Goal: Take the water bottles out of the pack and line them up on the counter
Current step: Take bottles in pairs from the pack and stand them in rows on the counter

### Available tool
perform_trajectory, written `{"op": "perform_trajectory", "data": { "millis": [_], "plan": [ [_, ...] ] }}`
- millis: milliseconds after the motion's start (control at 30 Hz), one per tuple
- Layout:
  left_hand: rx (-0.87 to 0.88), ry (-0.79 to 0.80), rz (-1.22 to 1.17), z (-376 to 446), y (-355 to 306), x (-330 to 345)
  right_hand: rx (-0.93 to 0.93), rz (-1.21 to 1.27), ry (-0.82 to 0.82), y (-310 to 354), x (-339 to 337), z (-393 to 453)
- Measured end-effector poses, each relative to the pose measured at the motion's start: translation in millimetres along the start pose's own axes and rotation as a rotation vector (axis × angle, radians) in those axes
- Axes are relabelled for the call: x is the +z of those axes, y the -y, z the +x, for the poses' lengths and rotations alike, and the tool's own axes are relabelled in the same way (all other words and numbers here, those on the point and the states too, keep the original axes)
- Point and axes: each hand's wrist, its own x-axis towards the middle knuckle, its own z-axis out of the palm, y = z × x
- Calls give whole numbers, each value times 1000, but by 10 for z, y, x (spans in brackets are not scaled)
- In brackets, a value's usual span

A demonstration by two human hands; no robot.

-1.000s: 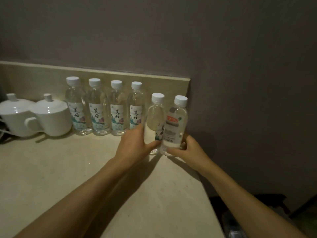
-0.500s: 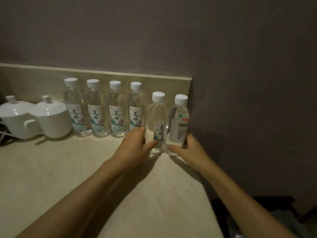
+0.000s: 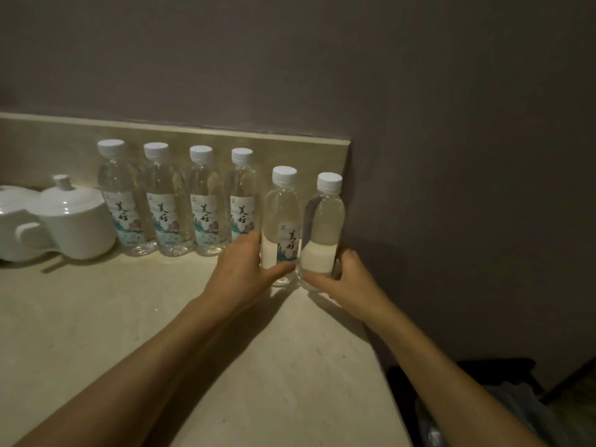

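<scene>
A dim corner: grey wall, low beige backsplash [image 3: 290, 146], and a pale stone-look tabletop [image 3: 96, 317] that ends against the wall on the right. Four water bottles [image 3: 180, 201] stand upright in a row against the backsplash, labels facing me, beside two white lidded cups [image 3: 74, 221]. My left hand [image 3: 240, 272] is wrapped around the lower half of the fifth bottle [image 3: 283, 214], and my right hand [image 3: 348, 282] cups the base of the sixth bottle [image 3: 325, 221]; both grips are closed on their bottles, which stand on the tabletop, forward of the row and just beside each other.

I think the risk is in sliding these two back into line. The bottles are thin, clear, soft-walled plastic with smooth white ribbed caps, tall and narrow, so a low push could tip one into its neighbour and topple the row. The sixth sits close to the wall and the tabletop's right edge; a nudge that way could drop it off. Squeezing hard would dent the walls. I cannot see the pack clearly.
</scene>
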Motion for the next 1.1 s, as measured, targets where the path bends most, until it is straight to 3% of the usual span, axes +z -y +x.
{"op": "perform_trajectory", "data": {
  "millis": [67,133,200,267,333,567,767,1100],
  "plan": [
    [21,47,14,-3,12,-10,-8,139,115,-22,-91,-7],
    [27,80,20,1,18,-17,-9,181,106,-42,-88,-5],
    [21,83,23,4,18,-17,-19,124,-34,-28,12,-6],
    [28,64,44,1,9,-6,32,-142,-258,39,165,-14],
    [37,31,54,-21,2,0,77,-366,-383,92,287,-34],
    [-7,-33,17,1,-21,-4,29,20,-78,-25,37,6],
    [-31,-55,86,29,-12,98,-39,-47,-240,-19,151,59],
    [-22,-110,15,14,-13,104,-10,-80,-285,40,173,182]
  ]
}}
